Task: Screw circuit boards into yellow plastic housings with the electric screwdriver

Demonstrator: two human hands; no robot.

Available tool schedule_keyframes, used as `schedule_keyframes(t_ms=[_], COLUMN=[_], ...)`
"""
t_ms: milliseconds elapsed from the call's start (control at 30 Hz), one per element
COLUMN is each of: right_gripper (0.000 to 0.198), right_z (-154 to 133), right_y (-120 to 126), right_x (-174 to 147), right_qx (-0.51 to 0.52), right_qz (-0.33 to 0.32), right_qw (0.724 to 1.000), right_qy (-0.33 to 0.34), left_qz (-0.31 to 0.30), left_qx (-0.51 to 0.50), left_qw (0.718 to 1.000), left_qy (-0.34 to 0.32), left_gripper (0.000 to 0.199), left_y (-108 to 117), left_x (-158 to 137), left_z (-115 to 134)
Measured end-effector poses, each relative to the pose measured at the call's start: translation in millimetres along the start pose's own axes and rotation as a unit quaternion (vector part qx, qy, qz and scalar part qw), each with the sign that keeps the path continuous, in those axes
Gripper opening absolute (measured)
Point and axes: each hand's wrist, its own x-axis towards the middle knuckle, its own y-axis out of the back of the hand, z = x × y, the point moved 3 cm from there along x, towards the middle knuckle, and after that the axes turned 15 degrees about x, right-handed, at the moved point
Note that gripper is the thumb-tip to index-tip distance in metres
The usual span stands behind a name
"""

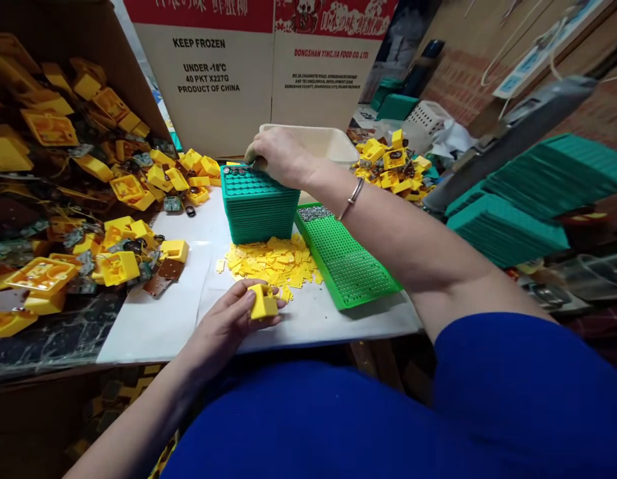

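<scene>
Low over the front of the table, my left hand (pixel 233 309) grips a small yellow plastic housing (pixel 264 302) between thumb and fingers. My right hand (pixel 278 154) reaches over a tall stack of teal trays (pixel 261 213). Its fingers are pinched together at the top tray's back edge, and what they hold, if anything, is hidden. A few small round dark parts (pixel 234 171) sit in the top tray's back row, beside those fingertips. A spread of flat yellow plastic pieces (pixel 273 263) lies between the stack and my left hand.
A green perforated tray (pixel 345 256) with small metal parts (pixel 315 213) lies to the right. Yellow housings with wires and boards heap up at left (pixel 123 186) and back right (pixel 388 163). Behind stand a cream bin (pixel 333 143) and a carton (pixel 223 113); more teal trays (pixel 508 229) are at right.
</scene>
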Motion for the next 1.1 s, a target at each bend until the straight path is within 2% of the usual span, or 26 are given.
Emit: schedule_keyframes(t_ms=[133, 300, 400, 467, 533, 600, 700, 800, 867, 933, 967, 1100], right_gripper=[0.023, 0.021, 0.012, 0.007, 0.004, 0.006, 0.009, 0.009, 0.008, 0.007, 0.005, 0.005], right_z=[11, -21, -56, -79, -96, -106, -108, -101, -94, -89, -88, -88], right_y=[-9, 4, 3, -9, -31, -53, -77, -83, -81, -79, -77, -70], right_x=[13, -4, -44, -81, -121, -155, -185, -194, -194, -192, -191, -189], right_qx=[-0.121, -0.102, 0.031, 0.18, 0.283, 0.339, 0.346, 0.339, 0.376, 0.418, 0.421, 0.33], right_qz=[-0.031, -0.005, 0.037, 0.042, 0.001, -0.012, 0.001, 0.031, 0.035, 0.011, -0.009, -0.088], right_qw=[0.992, 0.993, 0.998, 0.982, 0.957, 0.935, 0.929, 0.93, 0.91, 0.886, 0.884, 0.921], right_qy=[-0.023, -0.054, -0.038, -0.036, -0.07, -0.101, -0.131, -0.142, -0.169, -0.199, -0.204, -0.187], left_qz=[-0.007, -0.006, 0.03, 0.055, 0.079, 0.103, 0.125, 0.124, 0.124, 0.127, 0.129, 0.117], left_qx=[-0.03, -0.041, -0.03, -0.027, -0.025, -0.014, 0.017, 0.027, 0.025, 0.032, 0.041, 0.083], left_qw=[1.0, 0.999, 0.997, 0.994, 0.99, 0.987, 0.985, 0.986, 0.986, 0.985, 0.985, 0.983], left_qy=[-0.005, -0.02, -0.061, -0.092, -0.115, -0.126, -0.122, -0.113, -0.113, -0.112, -0.111, -0.118], left_gripper=[0.024, 0.029, 0.042, 0.048, 0.05, 0.051, 0.053, 0.053, 0.052, 0.053, 0.054, 0.055], left_y=[5, 5, 7, 6, 3, -1, -8, -12, -12, -11, -10, -8], left_x=[-2, -5, -6, -6, -6, -6, -6, -6, -6, -5, -5, -3], left_z=[-1, -3, -7, -10, -12, -14, -17, -19, -20, -21, -21, -21])
